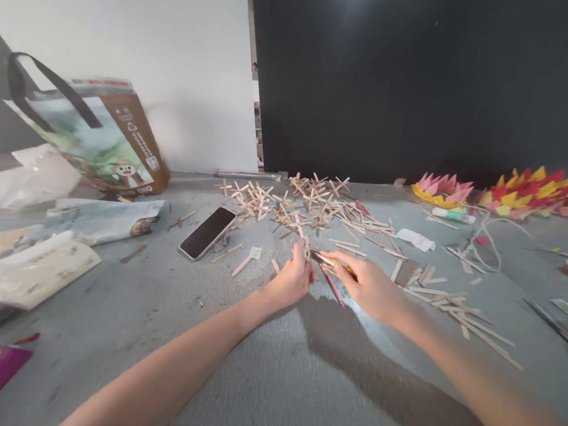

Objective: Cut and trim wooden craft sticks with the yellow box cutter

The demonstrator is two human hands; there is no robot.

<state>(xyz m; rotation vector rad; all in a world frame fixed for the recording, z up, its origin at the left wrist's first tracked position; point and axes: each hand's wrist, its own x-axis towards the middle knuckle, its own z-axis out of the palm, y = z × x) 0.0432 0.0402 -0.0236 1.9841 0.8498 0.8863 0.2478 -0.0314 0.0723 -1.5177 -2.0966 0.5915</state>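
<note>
My left hand [294, 279] is closed in a pinch around a small wooden craft stick [306, 244], which points up from the fingertips. My right hand [374, 288] grips what looks like a yellow and black utility knife [332, 263]. The front of this tool meets or nearly meets the stick; I cannot tell if they touch. Below both hands a red pencil-like rod [333, 287] lies on the grey table [250, 376]. Just beyond them spreads a heap of craft sticks [284, 205], many joined as crosses.
Left of the hands lie a phone [208, 233], plastic packets [43, 265] and a printed bag [114, 142]. Loose sticks [459, 311], scissors [559, 330], a white cable [480, 240], a glue stick [453, 215] and folded paper flowers [534, 192] occupy the right. A dark panel [424, 86] stands behind.
</note>
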